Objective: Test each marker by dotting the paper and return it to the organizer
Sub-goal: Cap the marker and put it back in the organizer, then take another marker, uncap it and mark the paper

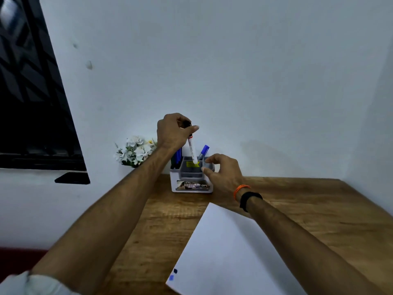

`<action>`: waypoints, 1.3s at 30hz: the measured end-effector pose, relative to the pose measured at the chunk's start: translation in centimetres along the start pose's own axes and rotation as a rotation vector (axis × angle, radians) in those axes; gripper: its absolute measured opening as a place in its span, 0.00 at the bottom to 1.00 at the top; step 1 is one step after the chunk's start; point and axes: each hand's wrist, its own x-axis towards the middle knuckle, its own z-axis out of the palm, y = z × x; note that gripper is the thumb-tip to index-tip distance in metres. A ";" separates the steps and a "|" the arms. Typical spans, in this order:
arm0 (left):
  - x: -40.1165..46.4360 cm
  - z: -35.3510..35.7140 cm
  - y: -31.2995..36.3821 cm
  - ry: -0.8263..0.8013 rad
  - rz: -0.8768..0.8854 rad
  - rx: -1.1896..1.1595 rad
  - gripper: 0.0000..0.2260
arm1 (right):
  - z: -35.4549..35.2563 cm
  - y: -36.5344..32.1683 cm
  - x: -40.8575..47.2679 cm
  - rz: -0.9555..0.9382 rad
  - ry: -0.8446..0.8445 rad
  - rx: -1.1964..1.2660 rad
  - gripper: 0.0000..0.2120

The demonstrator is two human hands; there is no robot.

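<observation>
A: Status?
B: My left hand [173,129] pinches the white marker [192,150] by its black cap, tip down in the organizer [191,177] on the tabletop [297,205].
A: Right?
B: My right hand [223,172] touches the organizer's rim, fingers loose. Paper [229,252] nearer me, two blue dots [173,274].

**Item count at the desk**

We count two hands: the left hand [173,130] and the right hand [223,173]. We count one organizer [191,186] and one sheet of paper [229,252], bearing two blue dots [173,274]. Markers: one white-barrelled marker [192,150] in the left hand, one blue-capped marker [203,152] standing in the organizer, and a dark cluster of further markers [177,159] at its left side whose number we cannot tell. We count one flower bunch [136,151] and two wristbands [244,195].
</observation>
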 end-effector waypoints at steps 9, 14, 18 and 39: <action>3.2 3.7 -2.2 -0.004 -0.062 0.077 0.12 | 1.1 2.2 1.4 -0.050 -0.022 -0.027 0.08; 3.3 4.7 -3.7 -0.077 -0.112 0.178 0.15 | 1.4 2.9 1.6 -0.100 -0.015 -0.042 0.07; 2.9 4.8 -4.2 -0.241 -0.057 0.512 0.13 | 1.7 3.1 1.6 -0.099 0.002 -0.043 0.06; -2.5 -3.1 -4.7 -0.039 -0.088 0.252 0.11 | 1.3 1.3 0.2 -0.050 -0.034 -0.196 0.12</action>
